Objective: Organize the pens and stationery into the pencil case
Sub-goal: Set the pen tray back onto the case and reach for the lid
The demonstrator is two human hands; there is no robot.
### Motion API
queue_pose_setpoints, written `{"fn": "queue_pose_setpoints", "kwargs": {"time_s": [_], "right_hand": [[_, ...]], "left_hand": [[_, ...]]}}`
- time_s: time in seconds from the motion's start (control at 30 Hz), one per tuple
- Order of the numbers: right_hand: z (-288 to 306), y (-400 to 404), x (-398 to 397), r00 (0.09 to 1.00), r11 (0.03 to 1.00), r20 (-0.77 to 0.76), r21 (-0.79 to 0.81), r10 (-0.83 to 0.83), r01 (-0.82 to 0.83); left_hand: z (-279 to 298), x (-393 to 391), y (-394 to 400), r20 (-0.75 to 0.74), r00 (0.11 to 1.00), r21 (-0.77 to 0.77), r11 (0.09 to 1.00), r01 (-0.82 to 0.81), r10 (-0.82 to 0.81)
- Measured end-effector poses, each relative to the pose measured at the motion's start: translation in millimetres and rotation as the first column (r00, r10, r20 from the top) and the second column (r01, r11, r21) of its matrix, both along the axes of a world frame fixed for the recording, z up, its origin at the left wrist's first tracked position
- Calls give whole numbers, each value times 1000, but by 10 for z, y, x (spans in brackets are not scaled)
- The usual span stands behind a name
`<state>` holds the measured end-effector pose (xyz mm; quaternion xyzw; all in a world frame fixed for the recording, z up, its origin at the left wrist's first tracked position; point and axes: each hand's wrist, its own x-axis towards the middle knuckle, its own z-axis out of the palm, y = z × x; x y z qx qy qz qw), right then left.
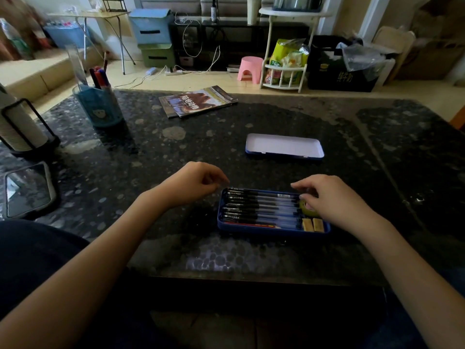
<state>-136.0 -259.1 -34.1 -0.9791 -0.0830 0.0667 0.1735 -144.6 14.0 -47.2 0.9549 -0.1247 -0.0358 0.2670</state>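
My right grip (327, 197) rests over the right end of the blue pencil case (273, 230), fingers curled down onto a green roll of tape (306, 207) there; whether they pinch it or only touch it, I cannot tell. My left grip (193, 181) hovers just off the case's far-left corner, fingers loosely curled, holding nothing. The case sits near the desk's (251, 117) front edge, a little right of the middle. Inside it, black pens (259, 206) lie side by side along its length, a red pencil (254, 224) lies along the near wall, and 2 tan erasers (312, 224) sit in the near-right corner. The case's lid (284, 146) lies upturned farther back on the desk, apart from the case. Toward the far edge lies a booklet (197, 101). At the far-left corner stands a blue pen holder (100, 107) with markers (100, 78) in it. A phone (27, 190) lies at the left edge, with a paper roll in a black stand (17, 127) behind it.
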Motion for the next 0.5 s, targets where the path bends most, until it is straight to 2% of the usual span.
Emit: {"fn": "queue_pose_setpoints", "kwargs": {"time_s": [0.1, 0.27, 0.5], "right_hand": [[-12, -23, 2, 998, 995, -47, -87, -50, 45], [6, -100, 70, 989, 978, -8, -149, -149, 146], [44, -153, 66, 981, 984, -125, -113, -149, 135]], "left_hand": [[-31, 12, -3, -33, 999, 49, 998, 42, -40], [-75, 45, 17, -69, 996, 57, 996, 63, -59], [-75, 48, 15, -63, 997, 48, 998, 51, -48]]}}
